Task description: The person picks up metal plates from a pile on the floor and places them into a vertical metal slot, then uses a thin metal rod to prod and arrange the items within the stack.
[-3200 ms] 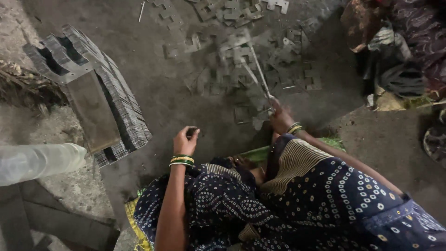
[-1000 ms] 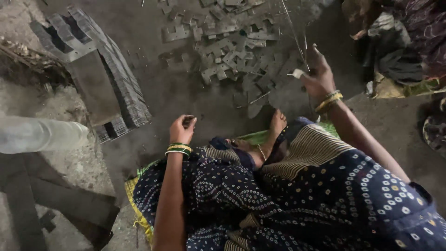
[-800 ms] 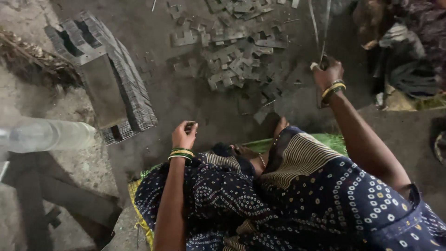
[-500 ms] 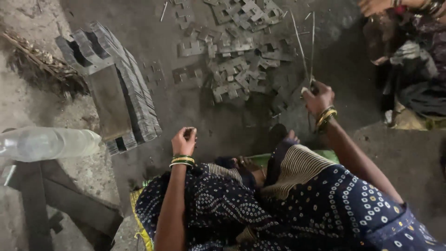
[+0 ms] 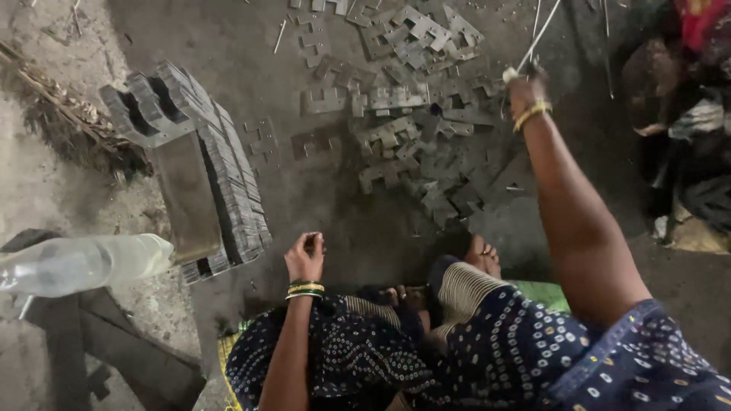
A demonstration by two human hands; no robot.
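I sit on the floor in a dark dotted garment. My right hand is stretched far forward and grips thin metal rods that stick up and away from it. A loose heap of flat notched metal plates lies on the floor just left of that hand. My left hand rests near my knee with its fingers curled around something small and dark that I cannot make out. Both wrists carry bangles.
A tall, leaning stack of the same metal plates stands to the left. A clear plastic bottle lies at the left edge. Another person sits at the upper right. Dry twigs lie at the far left.
My right hand has lifted off the floor by my foot and reached up and forward with the rods. The left hand has stayed by my knee.
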